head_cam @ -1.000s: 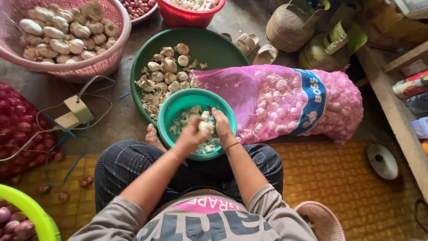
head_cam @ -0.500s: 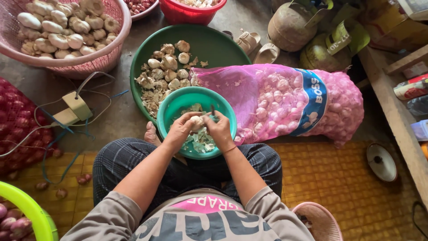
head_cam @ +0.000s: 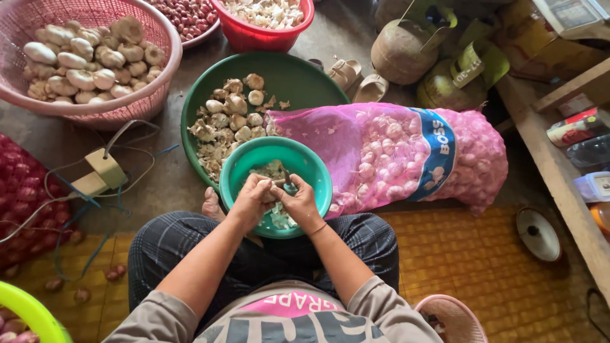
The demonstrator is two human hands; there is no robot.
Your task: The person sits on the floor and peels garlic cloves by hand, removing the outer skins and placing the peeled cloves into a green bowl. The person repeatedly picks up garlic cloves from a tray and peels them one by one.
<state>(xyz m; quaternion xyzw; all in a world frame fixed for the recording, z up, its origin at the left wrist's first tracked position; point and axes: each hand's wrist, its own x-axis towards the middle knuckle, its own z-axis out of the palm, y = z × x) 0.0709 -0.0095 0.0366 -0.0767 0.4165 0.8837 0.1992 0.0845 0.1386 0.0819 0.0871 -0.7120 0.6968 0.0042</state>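
- At the centre of the frame the left hand [head_cam: 252, 198] and the right hand [head_cam: 300, 202] meet over the near rim of a teal bowl [head_cam: 312, 166], knuckles almost touching.
- The left hand's fingers are curled shut around a garlic bulb [head_cam: 269, 185], of which only a pale sliver shows between the two hands.
- The right hand is closed on a small dark-handled knife [head_cam: 287, 181], whose tip pokes up just above the thumb, right beside the bulb.
- Inside the teal bowl, above and below the hands, lie pale garlic skins and pieces [head_cam: 274, 170].
- The teal bowl rests on the person's crossed legs in dark checked trousers [head_cam: 159, 244], lower centre.
- Just above it, partly under its far rim, sits a big green basin [head_cam: 298, 76] with unpeeled garlic heads heaped on its left side.
- To the right of the hands lies a pink mesh sack [head_cam: 381, 152] full of garlic, its open end over the basin's edge.
- Upper left of the frame: a pink basket [head_cam: 159, 70] of large whole bulbs.
- Top centre: a red bowl [head_cam: 254, 35] of pale peelings.
- At the left a white power strip [head_cam: 105, 168] with tangled cords lies on the floor.
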